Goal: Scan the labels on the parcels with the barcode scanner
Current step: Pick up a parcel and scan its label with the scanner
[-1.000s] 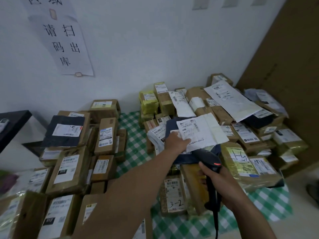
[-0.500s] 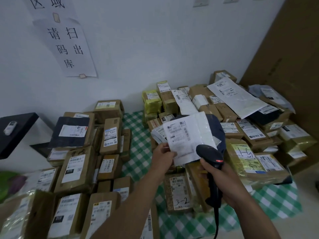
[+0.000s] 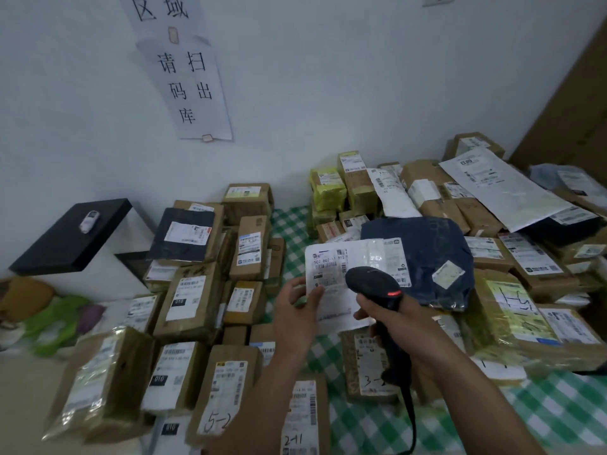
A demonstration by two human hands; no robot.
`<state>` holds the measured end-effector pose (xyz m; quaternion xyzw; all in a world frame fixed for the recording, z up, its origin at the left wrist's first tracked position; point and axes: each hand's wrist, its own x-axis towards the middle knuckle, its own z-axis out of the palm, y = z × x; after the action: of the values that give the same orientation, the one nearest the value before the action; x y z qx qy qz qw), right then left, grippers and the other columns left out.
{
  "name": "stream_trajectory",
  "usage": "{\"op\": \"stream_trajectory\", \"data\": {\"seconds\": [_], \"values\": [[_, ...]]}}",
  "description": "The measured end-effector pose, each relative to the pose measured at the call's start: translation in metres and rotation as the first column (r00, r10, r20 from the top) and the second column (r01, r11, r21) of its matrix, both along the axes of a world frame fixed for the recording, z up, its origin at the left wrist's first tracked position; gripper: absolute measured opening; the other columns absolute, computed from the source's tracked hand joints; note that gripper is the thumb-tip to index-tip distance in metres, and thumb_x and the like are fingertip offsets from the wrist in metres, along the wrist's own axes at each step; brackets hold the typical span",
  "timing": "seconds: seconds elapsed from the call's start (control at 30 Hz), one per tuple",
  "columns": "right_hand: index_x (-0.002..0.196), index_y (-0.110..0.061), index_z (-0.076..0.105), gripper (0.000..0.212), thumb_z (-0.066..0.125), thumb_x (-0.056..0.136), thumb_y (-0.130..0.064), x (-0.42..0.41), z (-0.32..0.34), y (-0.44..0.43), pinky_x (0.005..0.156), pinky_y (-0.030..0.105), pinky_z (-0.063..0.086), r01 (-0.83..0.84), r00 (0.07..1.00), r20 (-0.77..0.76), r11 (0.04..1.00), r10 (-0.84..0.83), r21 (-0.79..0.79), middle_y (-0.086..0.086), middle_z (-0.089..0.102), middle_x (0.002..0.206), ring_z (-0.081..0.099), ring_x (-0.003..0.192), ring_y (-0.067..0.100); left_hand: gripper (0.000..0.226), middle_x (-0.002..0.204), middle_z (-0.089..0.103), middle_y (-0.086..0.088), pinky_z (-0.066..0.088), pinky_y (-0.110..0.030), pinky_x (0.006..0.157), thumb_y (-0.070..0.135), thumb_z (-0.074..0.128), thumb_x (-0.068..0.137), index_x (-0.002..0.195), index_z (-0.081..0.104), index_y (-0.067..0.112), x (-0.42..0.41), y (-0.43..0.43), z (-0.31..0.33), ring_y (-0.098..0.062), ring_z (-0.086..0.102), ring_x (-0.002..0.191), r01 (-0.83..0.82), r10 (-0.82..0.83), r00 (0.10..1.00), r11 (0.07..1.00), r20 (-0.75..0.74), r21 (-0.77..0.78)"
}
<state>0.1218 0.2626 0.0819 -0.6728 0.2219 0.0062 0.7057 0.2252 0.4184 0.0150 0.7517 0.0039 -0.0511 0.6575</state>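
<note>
While the left hand point(image 3: 295, 310) pinches the left edge of the white label point(image 3: 331, 274), the right hand point(image 3: 397, 326) is wrapped tight round the black barcode scanner point(image 3: 374, 284). Its handle stands nearly straight up in the middle of the frame. Its head (with a small red light) points up and left at the label. The label sits on a dark blue parcel point(image 3: 427, 254) in the centre, above the green checked cloth point(image 3: 361, 428).

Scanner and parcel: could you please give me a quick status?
Left hand pinches label edge. Right hand grips scanner, pointed at label. No obstruction seen.
</note>
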Motion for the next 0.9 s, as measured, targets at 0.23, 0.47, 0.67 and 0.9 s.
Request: {"op": "stream_trajectory", "data": {"seconds": [0.23,0.47,0.67,0.9], "values": [[0.102,-0.02,0.071,0.014,0.073,0.095,-0.033,0.02,0.011,0.03,0.061,0.028,0.051,-0.18,0.984,-0.003,0.984,0.18,-0.012,0.001,0.076,0.079,0.064,0.062,0.011,0.021,0.108,0.075,0.0,0.063,-0.034,0.08,0.025,0.076,0.092,0.109,0.067,0.019,0.004,0.021,-0.001,-0.012,0.073,0.096,-0.157,0.159,0.987,0.982,0.01,-0.108],[0.095,-0.022,0.07,0.014,0.074,0.094,-0.036,0.024,0.014,0.04,0.06,0.028,0.05,-0.229,0.973,-0.001,0.973,0.229,-0.027,0.001,0.072,0.074,0.064,0.064,0.014,0.016,0.105,0.076,0.002,0.064,-0.038,0.076,0.023,0.076,0.091,0.104,0.066,0.024,0.007,0.036,-0.001,-0.014,0.076,0.091,-0.201,0.198,0.98,0.967,-0.033,-0.158],[0.106,-0.024,0.07,0.02,0.074,0.093,-0.038,0.025,0.016,0.04,0.063,0.03,0.05,-0.252,0.968,-0.008,0.968,0.252,-0.02,0.002,0.072,0.076,0.064,0.067,0.015,0.016,0.106,0.075,0.008,0.065,-0.036,0.074,0.025,0.076,0.092,0.104,0.065,0.029,0.008,0.04,0.0,-0.011,0.076,0.09,-0.212,0.208,0.977,0.968,-0.042,-0.137],[0.109,-0.026,0.069,0.018,0.073,0.095,-0.035,0.027,0.019,0.037,0.061,0.028,0.051,-0.273,0.962,0.002,0.961,0.273,-0.048,0.001,0.073,0.075,0.065,0.065,0.013,0.018,0.107,0.074,0.01,0.065,-0.035,0.072,0.028,0.075,0.092,0.106,0.064,0.03,0.008,0.041,0.001,-0.011,0.076,0.09,-0.208,0.201,0.977,0.968,-0.065,-0.141]]}}
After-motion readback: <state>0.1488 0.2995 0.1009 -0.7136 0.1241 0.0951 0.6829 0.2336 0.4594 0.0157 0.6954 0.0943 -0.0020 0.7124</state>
